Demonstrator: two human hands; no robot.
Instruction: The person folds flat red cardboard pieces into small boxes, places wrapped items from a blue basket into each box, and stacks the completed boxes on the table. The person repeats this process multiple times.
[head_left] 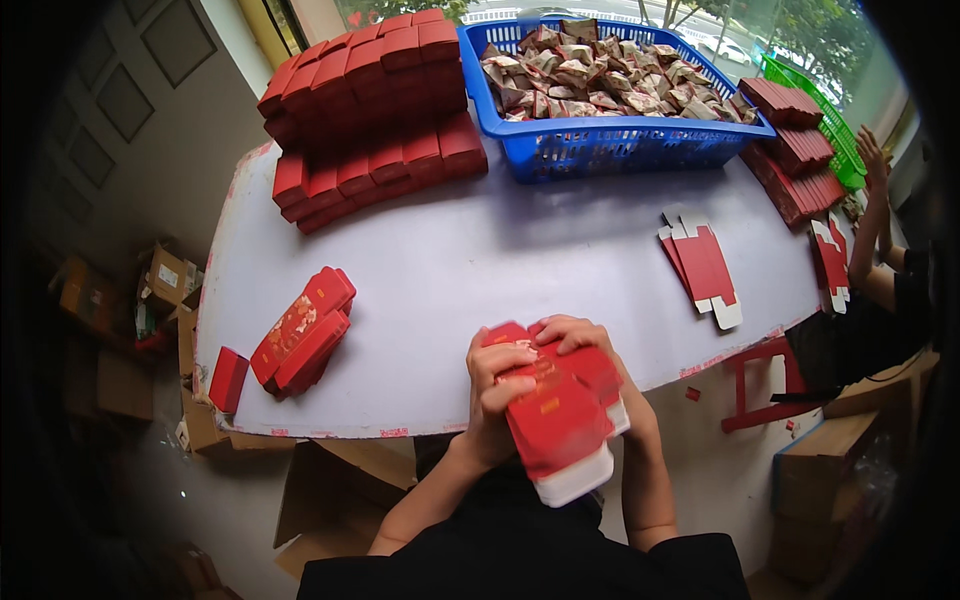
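Observation:
Both hands are closed on a red carton [560, 425] with gold print, held in front of my body at the table's near edge. My left hand [492, 385] wraps its left side, with the fingers across the printed face. My right hand [575, 338] grips the top and right side. White flaps stick out at the carton's lower end and right side. I cannot tell whether it is one carton or more than one. To the left lie red printed cartons [305, 330] in a small pile, beside a small red box [229, 380]. Flat red carton blanks [703, 265] lie to the right.
Stacked red boxes [370, 110] stand at the back left. A blue basket [630, 150] holds many small wrapped packets. Behind bundled red cartons [800, 150] is a green basket [835, 130]. At right, another person's hand [873, 160] is raised near a red stool [745, 390]. Cardboard boxes [340, 500] surround the table.

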